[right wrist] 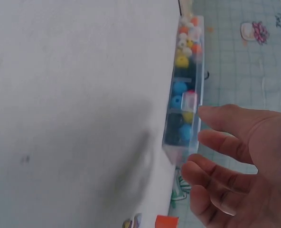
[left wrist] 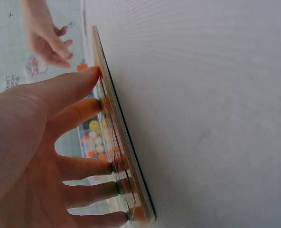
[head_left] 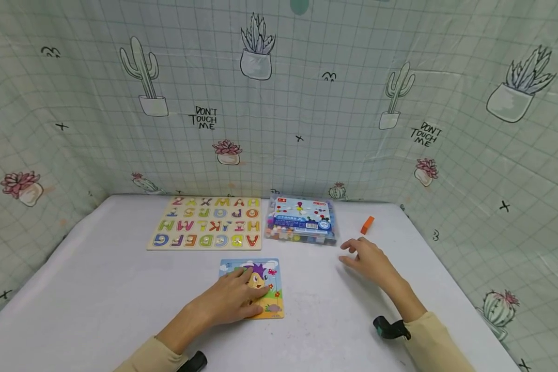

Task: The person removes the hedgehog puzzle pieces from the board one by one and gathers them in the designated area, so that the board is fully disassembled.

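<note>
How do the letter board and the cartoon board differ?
Size: the letter board is clearly larger than the cartoon board.
Look: the letter board is pale with rows of multicolored letters; the cartoon board carries one printed scene.
Contact: the left hand rests on the cartoon board; neither hand touches the letter board.
Shared: both lie flat on the white tabletop.

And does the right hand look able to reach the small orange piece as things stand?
Probably yes: the right hand holds nothing and hovers just short of the orange piece, with nothing visible standing between them.
</note>
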The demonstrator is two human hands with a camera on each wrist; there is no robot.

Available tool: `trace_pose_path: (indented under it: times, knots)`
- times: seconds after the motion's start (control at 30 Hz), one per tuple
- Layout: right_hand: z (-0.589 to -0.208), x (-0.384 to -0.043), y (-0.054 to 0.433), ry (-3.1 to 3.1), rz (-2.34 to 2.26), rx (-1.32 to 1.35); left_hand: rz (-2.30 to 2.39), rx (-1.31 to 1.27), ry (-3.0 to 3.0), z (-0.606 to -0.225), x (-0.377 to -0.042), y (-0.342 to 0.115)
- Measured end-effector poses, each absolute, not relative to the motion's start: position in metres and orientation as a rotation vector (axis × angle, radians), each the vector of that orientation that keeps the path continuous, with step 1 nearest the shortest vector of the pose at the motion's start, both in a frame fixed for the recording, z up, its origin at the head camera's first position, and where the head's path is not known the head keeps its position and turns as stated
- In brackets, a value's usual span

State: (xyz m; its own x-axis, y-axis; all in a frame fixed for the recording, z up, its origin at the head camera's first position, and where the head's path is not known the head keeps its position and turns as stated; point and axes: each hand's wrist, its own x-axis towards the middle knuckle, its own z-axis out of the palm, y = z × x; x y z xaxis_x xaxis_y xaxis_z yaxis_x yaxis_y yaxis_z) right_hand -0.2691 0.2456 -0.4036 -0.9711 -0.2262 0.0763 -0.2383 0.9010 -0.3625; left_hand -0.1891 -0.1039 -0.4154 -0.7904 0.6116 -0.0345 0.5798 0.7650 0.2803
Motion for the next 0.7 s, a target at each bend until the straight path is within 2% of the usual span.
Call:
trace_pose_path:
  times: [0.7]
  knots:
    - [-0.411, -0.266, 0.142, -3.063, 0.623, 0.642, 0.292, 0.946, 2.887, -0.415, -0.181, -0.1]
